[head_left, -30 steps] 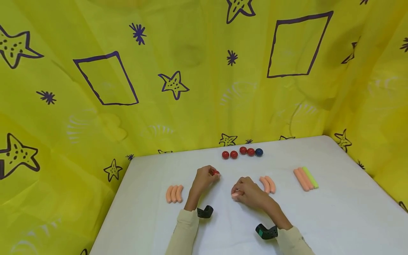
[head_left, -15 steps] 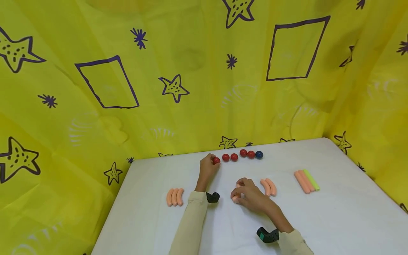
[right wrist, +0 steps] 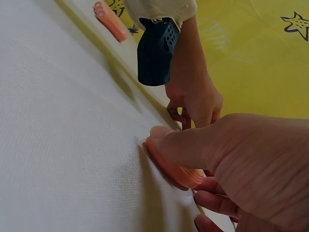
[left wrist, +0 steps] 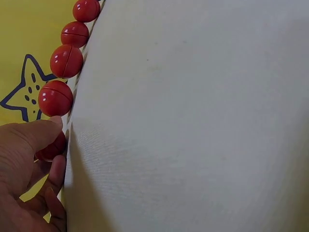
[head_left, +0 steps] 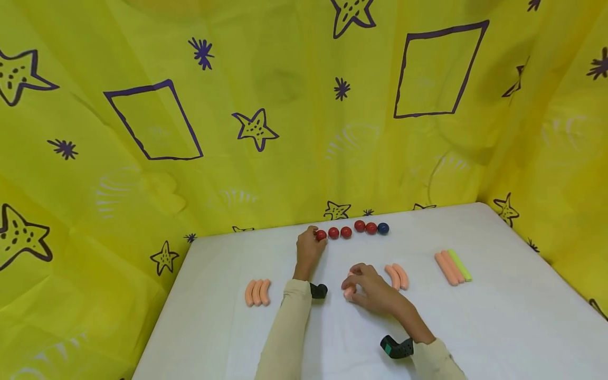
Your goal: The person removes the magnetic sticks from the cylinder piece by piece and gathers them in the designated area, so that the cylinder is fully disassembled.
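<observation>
My left hand (head_left: 310,253) pinches a red ball (head_left: 321,235) between thumb and fingers, at the left end of a row of red balls (head_left: 346,232) along the table's back edge. In the left wrist view, the held ball (left wrist: 54,147) is partly covered by the thumb, and a seamed red ball (left wrist: 55,98) sits just beyond it. At mid-table my right hand (head_left: 372,289) grips a curved orange sausage-shaped piece (head_left: 349,293). The right wrist view shows the thumb along this ridged piece (right wrist: 166,164), low at the white cloth, its far side hidden by the fingers.
A dark blue ball (head_left: 383,228) ends the row on the right. Two curved orange pieces (head_left: 396,277) lie right of my right hand, three more (head_left: 257,293) at left. Straight orange sticks (head_left: 448,268) and a green stick (head_left: 459,265) lie farther right. A yellow curtain (head_left: 285,179) stands behind.
My left hand has carried the red ball away from me to the left end of the row. My right hand stays in place; the curved piece in it has turned, showing both ends.
</observation>
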`<state>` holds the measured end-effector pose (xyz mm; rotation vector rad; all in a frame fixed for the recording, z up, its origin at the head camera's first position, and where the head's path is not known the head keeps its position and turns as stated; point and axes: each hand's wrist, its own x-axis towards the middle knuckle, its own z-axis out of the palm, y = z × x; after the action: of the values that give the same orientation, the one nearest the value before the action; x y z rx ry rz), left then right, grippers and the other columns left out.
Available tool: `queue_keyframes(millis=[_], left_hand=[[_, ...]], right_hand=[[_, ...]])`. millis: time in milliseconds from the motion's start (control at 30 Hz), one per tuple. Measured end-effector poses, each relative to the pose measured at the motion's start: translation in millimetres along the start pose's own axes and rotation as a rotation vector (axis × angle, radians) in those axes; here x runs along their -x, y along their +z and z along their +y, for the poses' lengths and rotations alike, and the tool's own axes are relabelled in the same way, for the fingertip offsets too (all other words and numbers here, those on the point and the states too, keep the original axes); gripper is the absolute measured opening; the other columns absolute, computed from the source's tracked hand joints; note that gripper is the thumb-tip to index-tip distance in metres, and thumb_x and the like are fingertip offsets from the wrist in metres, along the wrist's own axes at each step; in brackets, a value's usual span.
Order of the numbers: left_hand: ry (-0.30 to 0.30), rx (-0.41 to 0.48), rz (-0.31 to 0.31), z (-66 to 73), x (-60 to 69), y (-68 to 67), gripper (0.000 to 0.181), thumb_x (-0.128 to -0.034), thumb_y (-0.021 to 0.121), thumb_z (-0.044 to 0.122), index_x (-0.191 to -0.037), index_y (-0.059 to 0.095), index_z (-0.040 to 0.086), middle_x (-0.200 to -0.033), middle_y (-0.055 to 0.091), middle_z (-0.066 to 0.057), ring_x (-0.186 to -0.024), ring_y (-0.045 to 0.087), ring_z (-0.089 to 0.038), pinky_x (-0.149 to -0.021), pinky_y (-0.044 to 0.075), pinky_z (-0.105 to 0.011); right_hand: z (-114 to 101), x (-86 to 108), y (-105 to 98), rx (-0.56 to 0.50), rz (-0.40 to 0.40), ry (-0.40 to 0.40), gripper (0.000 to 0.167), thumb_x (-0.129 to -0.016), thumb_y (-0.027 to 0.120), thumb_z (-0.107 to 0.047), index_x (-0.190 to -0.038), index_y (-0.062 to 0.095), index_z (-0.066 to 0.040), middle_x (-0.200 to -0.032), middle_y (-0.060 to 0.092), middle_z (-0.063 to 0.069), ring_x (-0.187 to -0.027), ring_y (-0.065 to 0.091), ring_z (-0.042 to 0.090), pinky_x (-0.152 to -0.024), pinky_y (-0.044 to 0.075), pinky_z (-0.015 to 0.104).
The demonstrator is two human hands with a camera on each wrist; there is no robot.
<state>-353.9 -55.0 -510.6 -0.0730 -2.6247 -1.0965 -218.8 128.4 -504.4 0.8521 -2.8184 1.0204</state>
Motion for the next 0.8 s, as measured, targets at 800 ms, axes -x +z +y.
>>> queue_keyframes(millis=[800], left_hand=[[-0.156, 0.116, -0.146, -6.0, 20.8, -36.2, 0.064, -0.0837, 0.077, 0.033, -0.132, 0.051, -0.001, -0.116, 0.063, -0.023, -0.105, 0.059, -0.033, -0.090, 0.052, -0.044]], right_hand=[[-6.7, -9.0, 1.9, 0.104, 0.026, 0.111, 0.028, -0.080, 0.080, -0.028, -0.102, 0.073, -0.013, -0.126, 0.060, 0.010, -0.111, 0.048, 0.026, -0.091, 0.046, 0.045]])
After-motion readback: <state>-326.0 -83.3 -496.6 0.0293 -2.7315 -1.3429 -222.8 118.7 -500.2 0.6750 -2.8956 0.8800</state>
